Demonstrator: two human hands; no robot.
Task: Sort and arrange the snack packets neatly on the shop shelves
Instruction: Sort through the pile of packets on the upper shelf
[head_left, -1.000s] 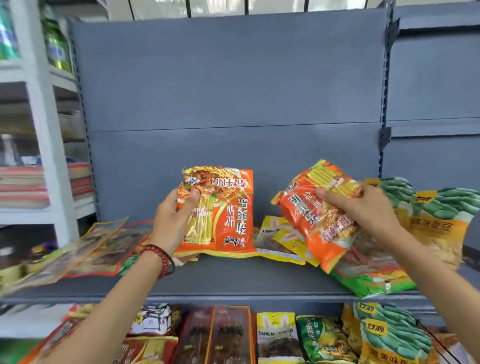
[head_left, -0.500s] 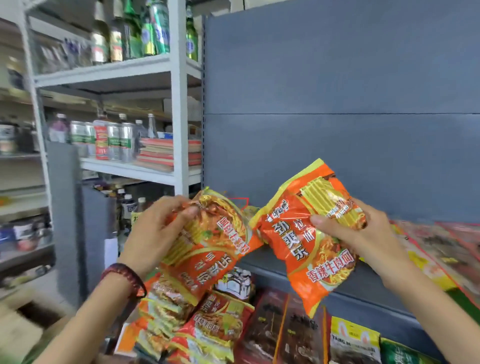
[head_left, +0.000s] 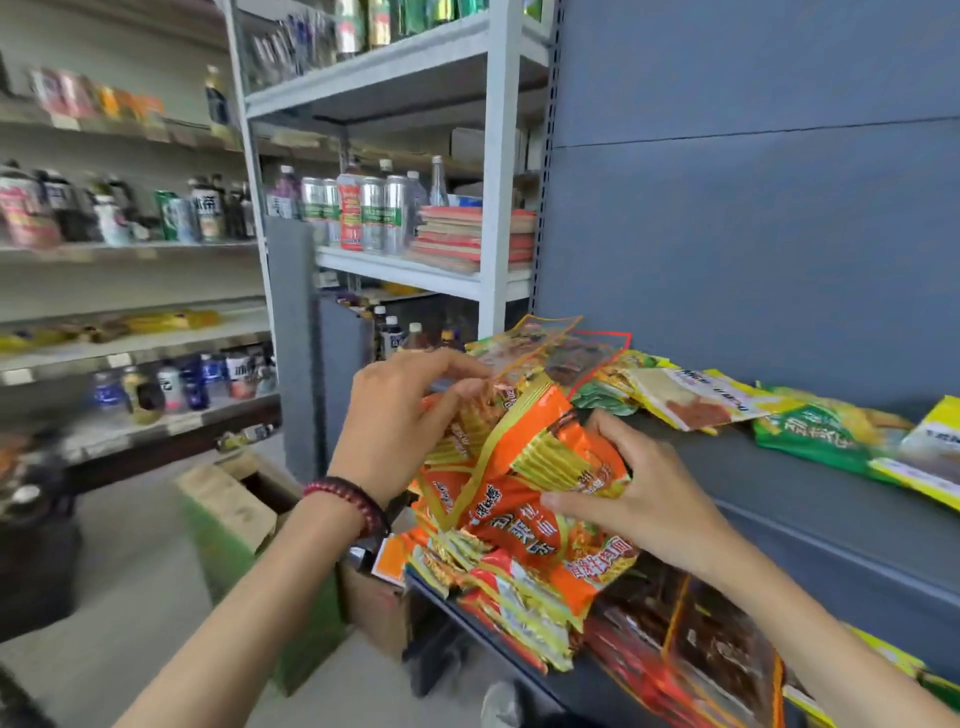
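At the left end of the grey metal shelf (head_left: 769, 467), you hold two orange plastic noodle packets (head_left: 550, 452).
They overlap above a pile of like packets (head_left: 519, 587) on the lower shelf (head_left: 587, 696); your left hand (head_left: 400, 410) pinches one, your right hand (head_left: 649, 493) grips the other.

Head view, downward (close) over shelf (head_left: 810, 499)

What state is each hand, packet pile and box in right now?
left hand, pinching the first orange packet by its top edge
right hand, gripping the second orange packet
orange stack, loose pile beneath the held packets
clear pouches, flat, overhanging the shelf end
cardboard box, on the floor, flaps open
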